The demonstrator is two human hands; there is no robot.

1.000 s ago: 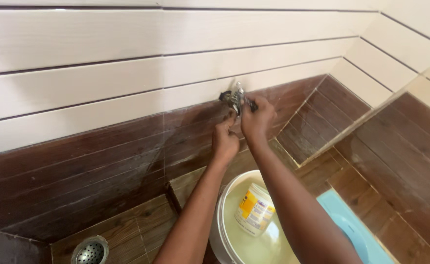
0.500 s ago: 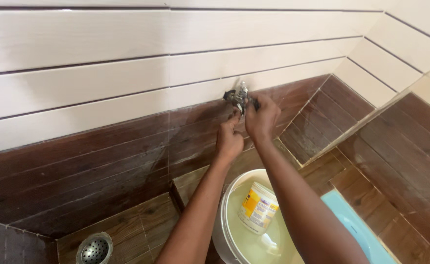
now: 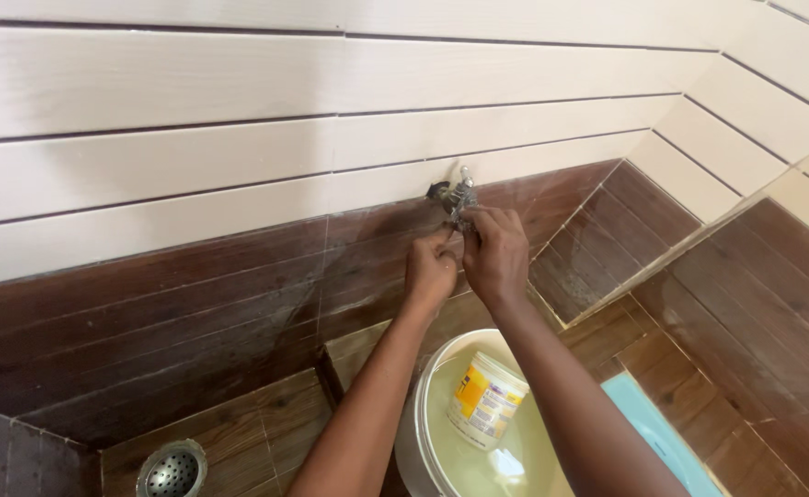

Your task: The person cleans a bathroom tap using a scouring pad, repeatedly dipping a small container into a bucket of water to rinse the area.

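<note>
Tap (image 3: 459,196): small metal fitting, dull chrome, set in the wall (image 3: 193,156) on the seam where cream tiles meet brown wood-look tiles. Right hand (image 3: 494,253) at its 6 o'clock, fingers closed round the tap's lower part. Left hand (image 3: 432,271) at 7 o'clock, fingertips pinched just under it; held item not discernible. Below: white bucket (image 3: 420,414) of water, floating tub (image 3: 485,398). Floor drain (image 3: 172,470) at 8 o'clock, well apart. Wall corner at 3 o'clock.
</note>
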